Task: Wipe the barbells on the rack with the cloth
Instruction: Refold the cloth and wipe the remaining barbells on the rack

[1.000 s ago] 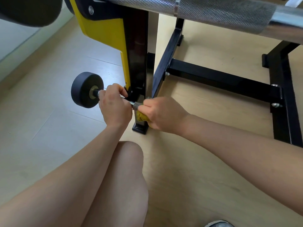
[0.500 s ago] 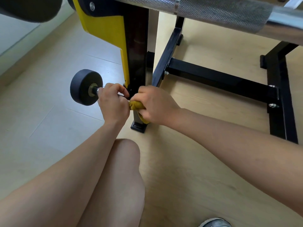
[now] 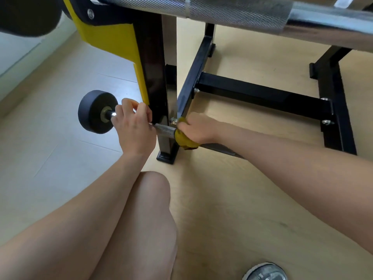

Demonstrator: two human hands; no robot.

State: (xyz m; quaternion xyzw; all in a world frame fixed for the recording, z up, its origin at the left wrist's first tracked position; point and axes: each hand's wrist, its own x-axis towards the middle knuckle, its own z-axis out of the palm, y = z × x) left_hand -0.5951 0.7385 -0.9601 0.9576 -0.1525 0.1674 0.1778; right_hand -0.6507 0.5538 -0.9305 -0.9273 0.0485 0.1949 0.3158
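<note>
Head camera looks down at the foot of the rack (image 3: 156,81), and on my feed both hands are on the low barbell (image 3: 164,130). It lies nearly level, close to the floor (image 3: 222,199), and crosses in front of the rack's black post. Its black round weight (image 3: 94,112) sticks out to the left of the post.

My left hand (image 3: 134,131) grips the bar between the weight and the post, fingers (image 3: 141,110) curled over the top. A short stretch of knurled steel shows bare just past that hand.

Right of the post, my right hand (image 3: 198,129) holds the yellow cloth (image 3: 184,141) wrapped round the bar. Its fingers are curled over the cloth and press it to the metal, and a fold of cloth hangs out below the palm. The two hands sit near each other, with the post's base between and behind them.

Up top, the big barbell (image 3: 222,9) rests on the rack, with knurled grip on the left and smooth chrome on the right. A yellow plate (image 3: 113,37) is bolted to the post beneath it. The black crossbar (image 3: 262,93) runs to the rack's far leg. My bare knee (image 3: 149,199) fills the lower middle. A round clear object (image 3: 264,271) peeks in at the bottom edge, and I cannot tell what it is.
</note>
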